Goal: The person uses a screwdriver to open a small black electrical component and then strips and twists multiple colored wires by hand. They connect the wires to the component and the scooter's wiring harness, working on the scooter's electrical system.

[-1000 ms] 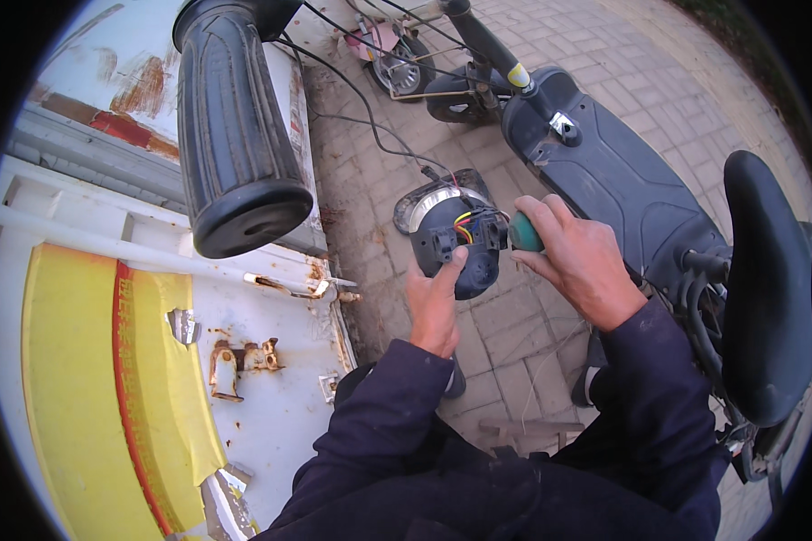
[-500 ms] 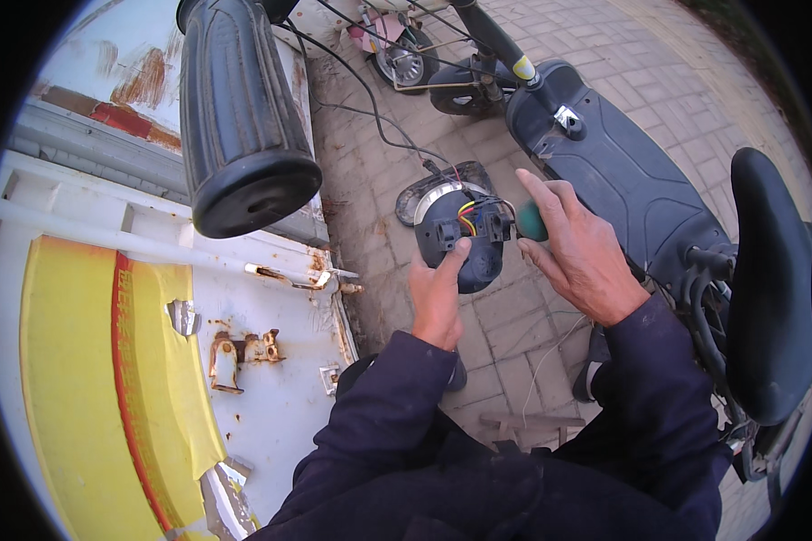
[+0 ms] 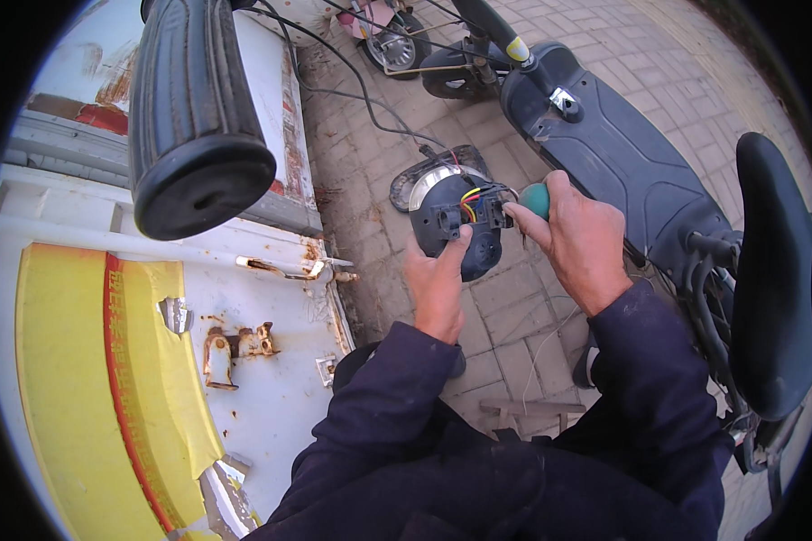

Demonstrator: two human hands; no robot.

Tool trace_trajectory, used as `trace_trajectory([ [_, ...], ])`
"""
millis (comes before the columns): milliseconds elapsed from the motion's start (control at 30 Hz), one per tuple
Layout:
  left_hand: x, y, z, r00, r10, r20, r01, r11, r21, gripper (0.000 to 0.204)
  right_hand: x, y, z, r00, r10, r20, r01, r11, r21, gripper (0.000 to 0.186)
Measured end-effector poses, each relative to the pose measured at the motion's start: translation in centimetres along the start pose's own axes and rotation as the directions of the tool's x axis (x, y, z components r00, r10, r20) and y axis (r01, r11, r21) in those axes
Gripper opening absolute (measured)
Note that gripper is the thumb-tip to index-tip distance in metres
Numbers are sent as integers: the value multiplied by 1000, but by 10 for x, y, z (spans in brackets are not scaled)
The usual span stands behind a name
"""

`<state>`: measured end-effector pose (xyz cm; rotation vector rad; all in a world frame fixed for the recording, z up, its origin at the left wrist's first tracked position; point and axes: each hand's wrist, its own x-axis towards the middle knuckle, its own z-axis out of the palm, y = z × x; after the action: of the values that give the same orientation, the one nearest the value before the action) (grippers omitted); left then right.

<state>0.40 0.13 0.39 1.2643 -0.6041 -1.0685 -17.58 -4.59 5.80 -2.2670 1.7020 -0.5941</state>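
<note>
My left hand grips the lower left side of a black headlight housing with a silver rim, its thumb on the back. Red, yellow and black wires bunch at a black connector on the back. My right hand is closed on a tool with a rounded green handle, perhaps a screwdriver; its working end cannot be made out. The right thumb and fingertips are close to the connector's right side. Dark cables run from the upper left toward the headlight.
A ribbed black handlebar grip looms at the upper left. A dark scooter deck and black saddle stand on the right. The white, rusty metal panel with a yellow sheet lies left. Grey paving is below.
My right hand has moved from spread fingers beside the green handle to a closed grip, fingertips nearer the connector. The handlebar grip appears farther left as the view shifts slightly.
</note>
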Motion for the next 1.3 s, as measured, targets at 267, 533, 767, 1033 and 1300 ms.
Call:
trace_trajectory([
  [267,3,12,-4,998,-48,29,48,999,-11,47,-5,8,-18,932,-357,-63,361,898,251,57],
  [533,2,12,-3,999,18,39,-19,1000,8,52,-1,19,-11,907,-404,-119,418,899,131,49],
  [767,-1,9,2,999,34,9,-34,999,35,52,-1,4,2,1000,-10,9,10,1000,-11,51],
  [1033,4,8,-6,997,-74,24,75,996,-37,50,-3,18,-8,902,-375,-213,421,874,241,48],
  [1300,1,2,-5,999,-39,36,41,998,-47,48,0,3,0,974,-147,-170,177,968,177,44],
])
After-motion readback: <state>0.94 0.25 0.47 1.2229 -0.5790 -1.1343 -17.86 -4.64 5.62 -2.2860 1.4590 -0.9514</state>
